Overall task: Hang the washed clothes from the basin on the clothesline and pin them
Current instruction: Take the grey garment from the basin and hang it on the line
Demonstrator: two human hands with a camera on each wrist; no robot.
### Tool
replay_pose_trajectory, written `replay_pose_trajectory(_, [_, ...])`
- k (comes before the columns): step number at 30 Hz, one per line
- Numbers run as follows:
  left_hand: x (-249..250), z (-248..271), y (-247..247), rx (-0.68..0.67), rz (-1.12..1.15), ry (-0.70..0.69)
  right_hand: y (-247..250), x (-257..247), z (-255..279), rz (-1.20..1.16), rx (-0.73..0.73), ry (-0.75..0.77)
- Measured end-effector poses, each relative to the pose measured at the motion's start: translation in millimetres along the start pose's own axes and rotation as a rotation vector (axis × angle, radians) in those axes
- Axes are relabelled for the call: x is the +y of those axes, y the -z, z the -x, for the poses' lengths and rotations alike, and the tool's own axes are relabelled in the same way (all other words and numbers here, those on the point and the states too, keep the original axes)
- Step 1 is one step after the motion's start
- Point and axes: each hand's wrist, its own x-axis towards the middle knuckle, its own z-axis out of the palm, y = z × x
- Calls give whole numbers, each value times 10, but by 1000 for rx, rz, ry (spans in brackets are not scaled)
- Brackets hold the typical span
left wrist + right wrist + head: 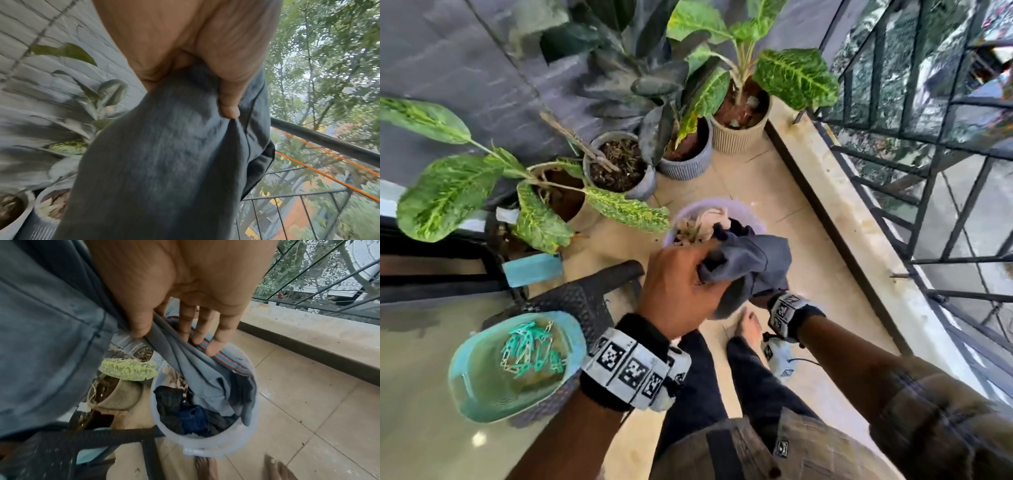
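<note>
The basin [205, 447], pale and translucent, stands on the tiled floor and holds a heap of washing: dark cloth, a blue piece, a striped edge, and the lower end of a grey garment [750, 260] that rises out of it. A teal bowl [479, 387] on a dark woven stool [585, 294] holds a pile of teal and white pegs [530, 349], too tangled to count. Four pots [619, 164] with plants stand along the wall beside the basin. The left hand [681, 287] grasps the garment in a closed fist just above the basin. The right hand [185, 293] is mostly hidden behind the cloth in the head view; the right wrist view shows its thumb and fingers pinching a gathered fold of the same garment over the basin. Only that view looks into the basin and shows two bare feet at the bottom edge. Only the left wrist view shows the clothesline [329, 172], two orange cords stretched beside the dark railing [329, 139], with trees beyond; nothing hangs on the stretch in view. There the left thumb presses into the grey cloth, which fills most of the picture.
</note>
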Motion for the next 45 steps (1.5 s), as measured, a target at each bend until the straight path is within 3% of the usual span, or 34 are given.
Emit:
replay_pose_trajectory(4, [-402, 16, 157, 171, 300, 242, 284, -330, 131, 116, 181, -1])
replay_pose_trajectory(7, [-742, 22, 260, 228, 273, 319, 506, -376, 442, 73, 288, -2])
replay_pose_trajectory(9, [-956, 30, 287, 155, 270, 406, 531, -319, 611, 46, 415, 16])
replay_pose_trajectory(12, [-1271, 72, 289, -49, 55, 444, 623, -517, 862, -25, 494, 152])
replay_pose_trajectory(17, [-1341, 155, 231, -256, -67, 265, 1114, -805, 1091, -72, 595, 233])
replay_pose_trajectory(25, [-797, -74, 116, -499, -125, 267, 1326, -1297, 1234, 66, 555, 347])
replay_pose_trajectory(30, [-426, -285, 9, -304, 48, 109, 1216, -1631, 1347, 182, 498, 415])
replay_pose_trajectory(32, [-277, -404, -83, -246, -3, 29, 1144, -1656, 1374, 129, 501, 396])
replay_pose_trajectory(36, [-89, -534, -181, -295, -238, -27, 1134, -1480, 1443, -111, 597, 306])
replay_pose_trajectory(39, [9, -608, -123, -297, -231, 5, 1080, -1285, 1529, -317, 518, 285])
replay_pose_trajectory(45, [281, -742, 255, -277, -274, -90, 1098, -557, 1515, -265, 481, -36])
